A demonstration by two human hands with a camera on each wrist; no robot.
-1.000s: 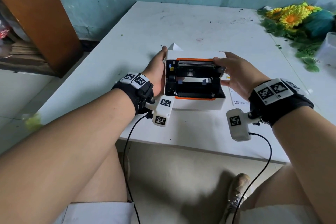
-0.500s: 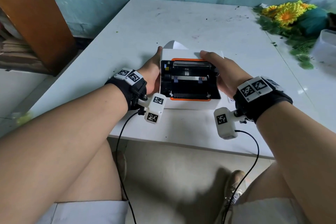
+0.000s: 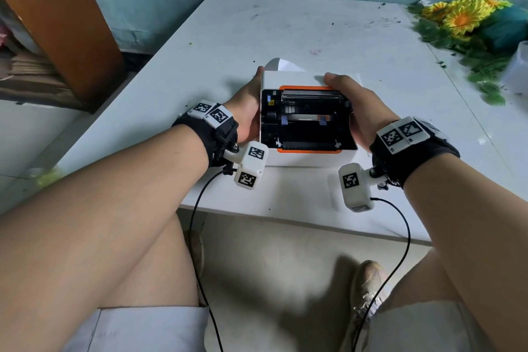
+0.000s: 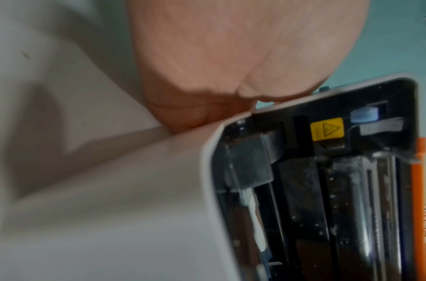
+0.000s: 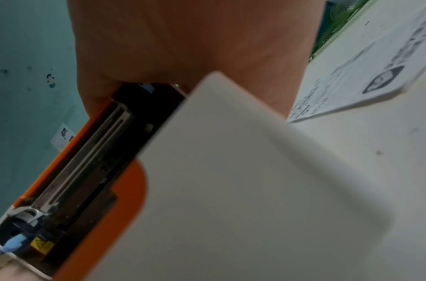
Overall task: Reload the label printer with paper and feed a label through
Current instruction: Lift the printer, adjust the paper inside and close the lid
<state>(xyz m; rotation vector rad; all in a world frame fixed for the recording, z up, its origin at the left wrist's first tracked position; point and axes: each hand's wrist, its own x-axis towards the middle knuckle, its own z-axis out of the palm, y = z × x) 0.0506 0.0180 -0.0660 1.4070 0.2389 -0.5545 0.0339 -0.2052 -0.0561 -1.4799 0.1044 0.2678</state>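
A white label printer (image 3: 308,158) with orange trim sits near the table's front edge, its lid folded back and its black feed mechanism exposed. My left hand (image 3: 248,111) grips its left side, thumb up at the back corner. My right hand (image 3: 360,106) grips the right side, thumb lying on the open lid. Behind the printer a curled white paper (image 3: 281,64) pokes up. The left wrist view shows my palm (image 4: 219,47) against the printer's casing (image 4: 134,190). In the right wrist view my hand (image 5: 183,38) wraps the printer's corner (image 5: 231,171).
A printed sheet (image 5: 365,72) lies on the white table (image 3: 314,23) just right of the printer. Artificial sunflowers (image 3: 463,20) and a clear container (image 3: 521,66) crowd the back right. A brown cabinet (image 3: 57,23) stands off the left side. My knees are under the front edge.
My right hand has slid from the lid's right edge down onto the printer's right side, covering the printed sheet. The printer has shifted slightly left and nearer. The left hand keeps its hold.
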